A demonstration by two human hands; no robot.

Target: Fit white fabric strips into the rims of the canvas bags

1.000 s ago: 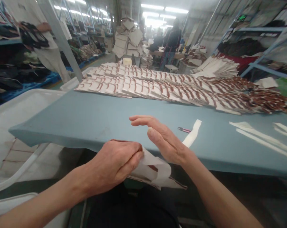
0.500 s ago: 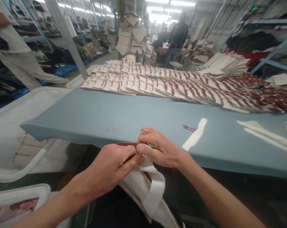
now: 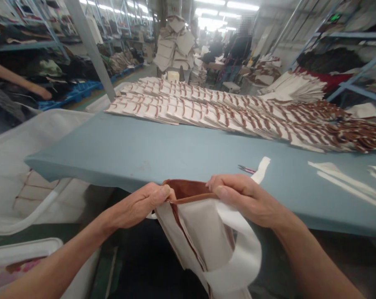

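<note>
A cream fabric bag (image 3: 200,228) with brown edging and a brown inside hangs between my hands at the front edge of the table. My left hand (image 3: 144,203) pinches its rim at the left corner, where a brown-edged seam runs down. My right hand (image 3: 247,195) grips the rim on the right, fingertips over the edge. The mouth of the bag gapes between them. A wide white strap (image 3: 250,257) loops out below my right hand. The lower end of the bag leaves the picture.
Overlapping cream pieces with brown edging (image 3: 188,110) lie in long rows across the blue table (image 3: 119,149). Small thread snips (image 3: 246,169) and a white strip (image 3: 262,169) lie beyond my right hand. White bins (image 3: 51,124) stand at left, where another person's arm (image 3: 20,79) reaches in.
My hands have moved apart, the right one to the right, and the bag's mouth has spread, showing its brown inside. The person at left has shifted, with an arm now reaching down.
</note>
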